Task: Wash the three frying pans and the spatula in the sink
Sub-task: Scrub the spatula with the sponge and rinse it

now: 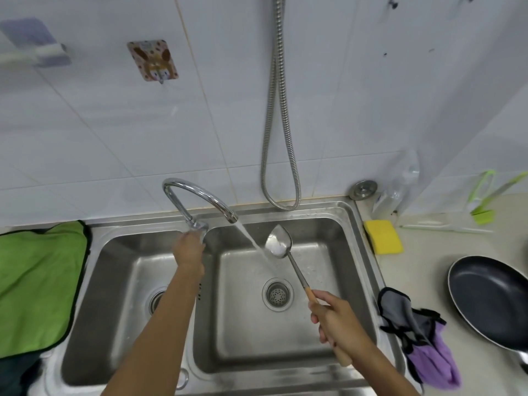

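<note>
Found gripping spatula (278, 241) by its wooden handle with right hand (337, 321), fingers curled round it, blade over right basin of sink (351, 238), at edge of stream from tap (205, 192). Left hand (188, 248) at tap base; cannot tell its grip. Recommend centring blade under stream, turning both faces, keeping low against splash. One frying pan (491, 298) waiting on right counter.

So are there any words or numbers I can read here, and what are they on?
No text here can be read.
Square patterned sticker hook on the white wall tiles: a brown cartoon picture only, no letters show.
Clear plastic bag in the counter corner: a small blue mark, too blurred to read.
</note>
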A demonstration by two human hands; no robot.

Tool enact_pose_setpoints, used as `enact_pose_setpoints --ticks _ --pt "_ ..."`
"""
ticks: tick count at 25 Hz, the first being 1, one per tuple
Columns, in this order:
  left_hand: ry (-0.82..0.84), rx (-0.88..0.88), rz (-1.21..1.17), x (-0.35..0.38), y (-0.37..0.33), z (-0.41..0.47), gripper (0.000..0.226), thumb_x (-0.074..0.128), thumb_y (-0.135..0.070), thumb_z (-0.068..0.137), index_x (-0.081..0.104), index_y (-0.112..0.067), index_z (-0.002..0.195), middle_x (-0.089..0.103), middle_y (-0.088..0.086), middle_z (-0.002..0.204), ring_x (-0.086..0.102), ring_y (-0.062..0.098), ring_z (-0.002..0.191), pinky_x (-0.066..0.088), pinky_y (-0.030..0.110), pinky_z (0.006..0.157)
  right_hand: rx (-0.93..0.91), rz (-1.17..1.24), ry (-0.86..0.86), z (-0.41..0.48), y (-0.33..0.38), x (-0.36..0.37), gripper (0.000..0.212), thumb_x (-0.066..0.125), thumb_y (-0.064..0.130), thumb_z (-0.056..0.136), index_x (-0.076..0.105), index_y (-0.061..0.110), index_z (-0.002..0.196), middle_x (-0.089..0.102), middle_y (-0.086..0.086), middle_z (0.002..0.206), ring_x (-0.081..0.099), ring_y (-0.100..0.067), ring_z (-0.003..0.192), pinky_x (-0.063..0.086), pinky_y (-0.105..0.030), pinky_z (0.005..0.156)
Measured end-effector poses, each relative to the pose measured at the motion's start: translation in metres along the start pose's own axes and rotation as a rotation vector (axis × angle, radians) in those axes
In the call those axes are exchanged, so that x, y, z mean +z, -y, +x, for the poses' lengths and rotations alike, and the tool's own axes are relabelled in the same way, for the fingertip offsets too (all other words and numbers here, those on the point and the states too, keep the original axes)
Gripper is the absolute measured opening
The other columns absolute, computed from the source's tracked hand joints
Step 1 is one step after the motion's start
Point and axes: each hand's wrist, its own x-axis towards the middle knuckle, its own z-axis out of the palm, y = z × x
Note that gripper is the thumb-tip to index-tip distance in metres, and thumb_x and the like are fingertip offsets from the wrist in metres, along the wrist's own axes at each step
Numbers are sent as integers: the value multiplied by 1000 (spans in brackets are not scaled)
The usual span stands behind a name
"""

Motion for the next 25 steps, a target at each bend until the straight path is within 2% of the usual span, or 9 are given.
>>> enact_pose_setpoints --ticks 5,7,10,12,15,19,21,23,25 --pt "271 96 -15 9 -33 5 16 54 3 101 56 -9 91 56 9 87 58 17 81 56 44 96 -118 -21 37 -6 8 2 28 57 26 101 64 50 114 65 0 70 52 -18 51 47 -32 55" --pt "281 93 57 -3 -7 -7 11 53 -6 105 62 -11 108 63 6 103 63 16 94 54 40 88 -137 -55 12 -2 7 4 29 58 26 102 62 50 117 66 -1 71 52 -14 51 48 -27 53" --pt "308 1 271 -13 58 -42 31 57 -22 105 60 -8 133 68 7 126 68 21 109 55 35 77 -106 -304 -67 12 -10 12 22 59 27 100 71 34 117 71 -2 69 56 -7 49 56 -32 54" --pt "379 -72 388 -11 96 -77 29 57 -21 105 63 -7 129 68 10 131 70 22 106 55 33 73 -95 -326 -48 7 -17 14 22 57 25 100 72 30 114 71 -2 68 56 -8 48 56 -35 54" --pt "606 -142 444 7 124 -135 34 55 -42 105 68 -18 125 74 1 125 72 18 110 58 38 90 -158 -183 30 -11 -10 15 21 53 30 104 65 40 118 73 -2 74 54 -12 48 49 -26 50" --pt "761 -244 164 41 138 -170 33 60 -34 104 69 -4 114 77 14 112 74 27 106 57 42 97 -268 -317 103 -20 -6 12 25 42 42 106 64 46 118 77 10 91 69 -4 69 53 -18 67" --pt "675 -324 49 51 144 -180 24 61 -25 104 63 -3 115 75 14 112 74 30 103 58 42 91 -324 -517 -54 -14 -25 -16 37 37 50 105 67 39 123 73 11 116 67 -1 99 48 -18 88" --pt "608 -375 -1 51 148 -187 24 54 -24 107 57 -6 123 75 16 120 77 32 102 62 42 83 -431 -853 -457 -7 -62 -60 52 33 53 104 70 23 124 63 -5 137 60 -24 120 43 -36 105" --pt "588 -386 -13 48 150 -195 24 46 -26 111 53 -10 128 77 19 115 79 32 95 63 39 71 -368 -971 -691 -8 -99 -102 47 48 50 95 71 21 125 57 -14 145 51 -46 123 38 -57 104"
